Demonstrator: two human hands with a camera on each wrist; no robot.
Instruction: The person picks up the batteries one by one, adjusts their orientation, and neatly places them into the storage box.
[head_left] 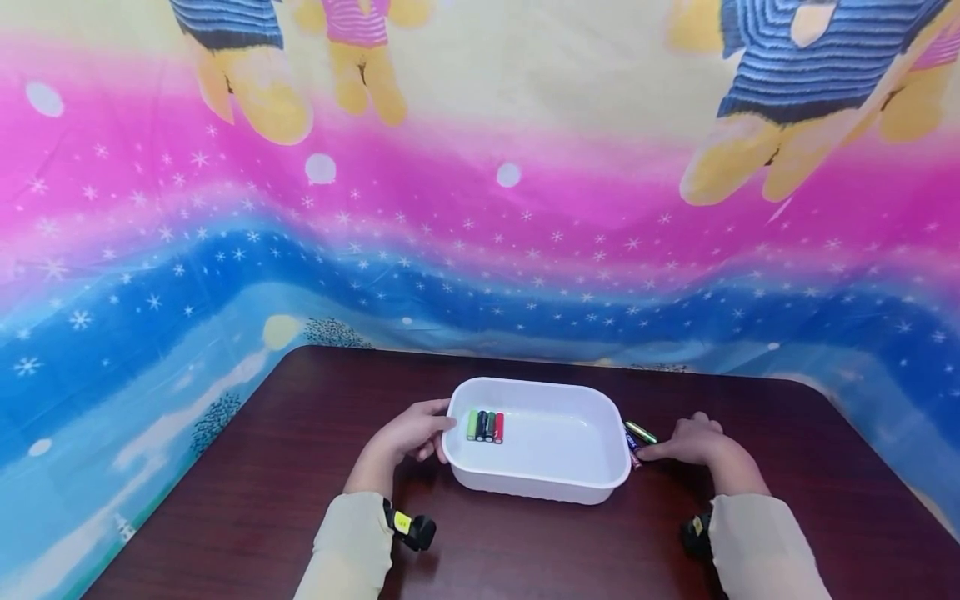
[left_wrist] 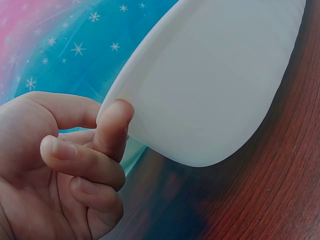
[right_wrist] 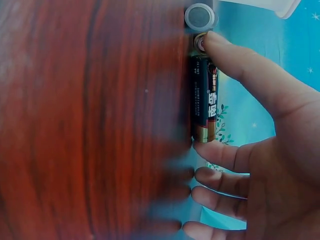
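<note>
A white plastic basin (head_left: 540, 485) stands on the dark wooden table. Inside it, near the left end, several batteries (head_left: 486, 427) lie side by side in light green, black, dark green and red. My left hand (head_left: 416, 431) pinches the basin's left rim, thumb on the inside; the left wrist view shows the thumb (left_wrist: 116, 125) over the edge. Beside the basin's right end lie loose batteries (head_left: 641, 432). My right hand (head_left: 690, 442) is at them, fingers spread, fingertips down at the tabletop. A black-and-gold battery (right_wrist: 204, 100) lies between its thumb and index fingertip.
Two more battery ends, one silver (right_wrist: 201, 18) and one small reddish (right_wrist: 199, 43), show past the black one. A patterned cloth (head_left: 480, 275) hangs along the table's back and sides. A black wrist camera (head_left: 412, 529) sits on the left sleeve.
</note>
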